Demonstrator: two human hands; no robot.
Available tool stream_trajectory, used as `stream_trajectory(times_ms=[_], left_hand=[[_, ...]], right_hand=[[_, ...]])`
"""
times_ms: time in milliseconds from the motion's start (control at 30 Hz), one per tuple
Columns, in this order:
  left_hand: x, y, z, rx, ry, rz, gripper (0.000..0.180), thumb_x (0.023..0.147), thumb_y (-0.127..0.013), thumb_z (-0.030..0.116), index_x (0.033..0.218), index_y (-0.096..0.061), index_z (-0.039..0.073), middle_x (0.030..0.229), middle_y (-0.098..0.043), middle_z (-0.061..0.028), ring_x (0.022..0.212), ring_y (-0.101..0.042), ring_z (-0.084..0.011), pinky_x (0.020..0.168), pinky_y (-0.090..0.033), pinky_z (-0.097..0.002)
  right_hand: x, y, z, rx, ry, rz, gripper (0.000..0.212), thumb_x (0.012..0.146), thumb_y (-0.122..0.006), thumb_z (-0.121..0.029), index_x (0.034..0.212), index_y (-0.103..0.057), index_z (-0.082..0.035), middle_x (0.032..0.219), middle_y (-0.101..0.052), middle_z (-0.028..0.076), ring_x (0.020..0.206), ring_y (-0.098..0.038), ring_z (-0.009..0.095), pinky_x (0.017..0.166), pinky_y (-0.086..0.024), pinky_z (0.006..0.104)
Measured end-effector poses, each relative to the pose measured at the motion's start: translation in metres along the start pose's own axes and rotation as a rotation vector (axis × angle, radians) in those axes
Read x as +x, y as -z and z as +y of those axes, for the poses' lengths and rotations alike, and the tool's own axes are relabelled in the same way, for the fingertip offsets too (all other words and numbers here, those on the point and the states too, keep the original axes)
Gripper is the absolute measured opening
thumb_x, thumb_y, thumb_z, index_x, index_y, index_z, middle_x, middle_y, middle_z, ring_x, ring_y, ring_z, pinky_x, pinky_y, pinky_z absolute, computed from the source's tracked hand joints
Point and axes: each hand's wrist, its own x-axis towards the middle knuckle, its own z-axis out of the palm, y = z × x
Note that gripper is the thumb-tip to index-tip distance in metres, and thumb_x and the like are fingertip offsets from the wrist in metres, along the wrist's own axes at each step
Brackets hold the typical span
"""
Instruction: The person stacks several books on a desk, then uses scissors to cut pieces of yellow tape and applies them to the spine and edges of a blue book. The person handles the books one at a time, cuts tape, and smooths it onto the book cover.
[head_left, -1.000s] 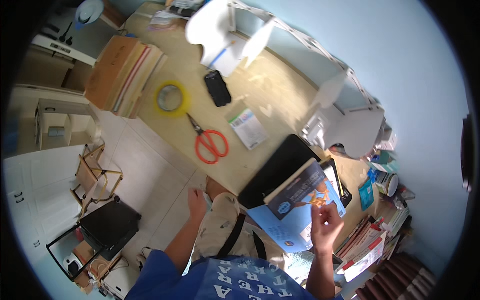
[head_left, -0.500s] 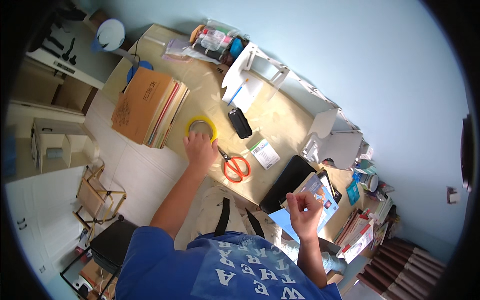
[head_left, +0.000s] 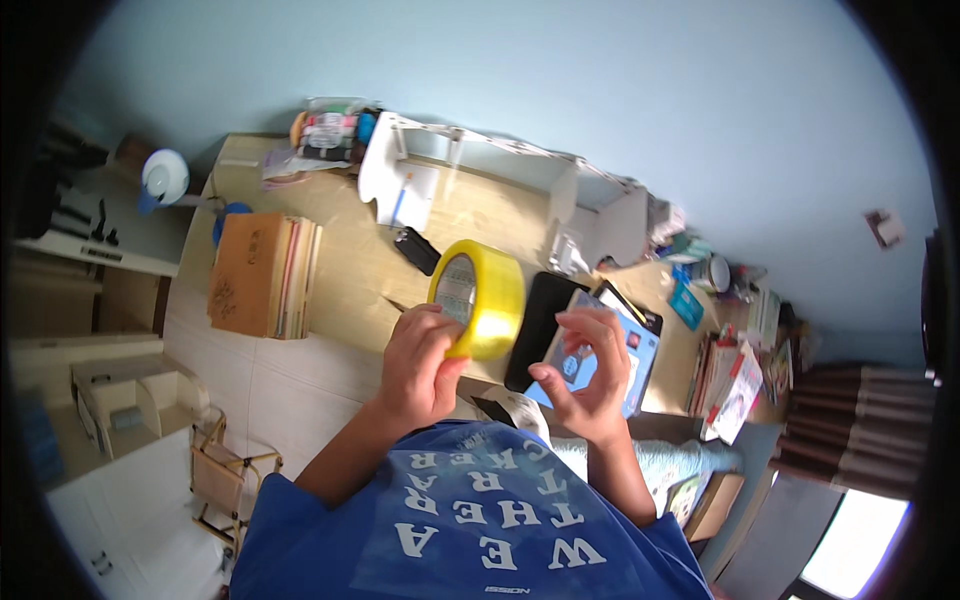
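Note:
My left hand (head_left: 415, 368) grips a wide roll of yellow tape (head_left: 499, 305) by its lower edge and holds it up in front of my chest, above the table. To the right of the roll is my right hand (head_left: 590, 385), fingers curved and apart from the thumb, with nothing in it. Behind that hand lie a blue booklet (head_left: 640, 375) and a flat black case (head_left: 533, 335). A small black object (head_left: 416, 250) rests on the table beyond the roll. The dark tip of the scissors (head_left: 396, 304) shows past my left hand; the rest is hidden.
On the table's left stands a stack of books and folders (head_left: 245, 275), with a lamp (head_left: 165, 180) behind it. A white rack (head_left: 455, 140) runs along the wall. Books (head_left: 712, 375) stand at the right end. A folding chair (head_left: 225, 475) is on the floor at left.
My left hand has lifted the yellow tape roll off the table and brought it right, near my body. My right hand has opened from a closed shape. The view has turned.

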Motion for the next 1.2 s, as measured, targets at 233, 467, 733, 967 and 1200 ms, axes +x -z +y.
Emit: stream_trajectory(times_ms=[233,467,733,967,1200], left_hand=[[0.006,-0.022,0.04,-0.066,-0.249,-0.176,0.023,0.092,-0.064,0.023,0.102,-0.062,0.002,0.096,-0.066,-0.0051,0.087,-0.063,-0.0227,0.095,-0.042,-0.0473],[-0.018,-0.03,0.051,-0.141,-0.326,-0.321,0.023,0.092,-0.064,0.022,0.101,-0.062,0.001,0.094,-0.066,-0.0051,0.084,-0.061,-0.022,0.093,-0.042,-0.0471],[-0.052,-0.041,0.06,-0.28,-0.346,-0.487,0.025,0.096,-0.06,0.025,0.097,-0.061,-0.001,0.086,-0.062,-0.0084,0.078,-0.06,-0.0258,0.081,-0.047,-0.0433],[-0.089,-0.047,0.051,-0.704,0.116,-0.844,0.035,0.091,-0.069,0.031,0.096,-0.058,-0.002,0.081,-0.062,-0.0165,0.067,-0.062,-0.0332,0.062,-0.049,-0.0349],[-0.082,-0.054,0.065,-0.571,0.197,-0.86,0.041,0.082,-0.08,0.03,0.1,-0.06,0.0,0.076,-0.066,-0.0163,0.063,-0.068,-0.032,0.057,-0.052,-0.035]], right_hand=[[-0.034,0.026,-0.021,-0.206,0.147,0.152,0.04,0.07,-0.084,-0.011,0.108,-0.072,-0.006,0.118,-0.064,0.013,0.091,-0.06,0.026,0.078,-0.05,0.0349],[-0.095,0.025,-0.033,-0.227,-0.026,0.26,0.034,0.067,-0.084,0.001,0.097,-0.071,-0.007,0.104,-0.064,0.01,0.087,-0.061,0.025,0.074,-0.051,0.0332],[-0.153,0.018,-0.038,-0.117,-0.315,0.285,0.018,0.081,-0.07,0.007,0.094,-0.06,0.0,0.096,-0.059,0.013,0.082,-0.061,0.026,0.069,-0.051,0.0326],[-0.187,-0.012,-0.019,0.082,-0.621,0.343,0.002,0.092,-0.059,0.004,0.092,-0.057,0.003,0.093,-0.058,0.01,0.073,-0.056,0.017,0.066,-0.048,0.027],[-0.192,-0.004,-0.002,-0.058,-0.662,0.245,0.005,0.092,-0.061,0.002,0.093,-0.056,0.003,0.088,-0.061,0.015,0.074,-0.061,0.029,0.068,-0.05,0.0339]])
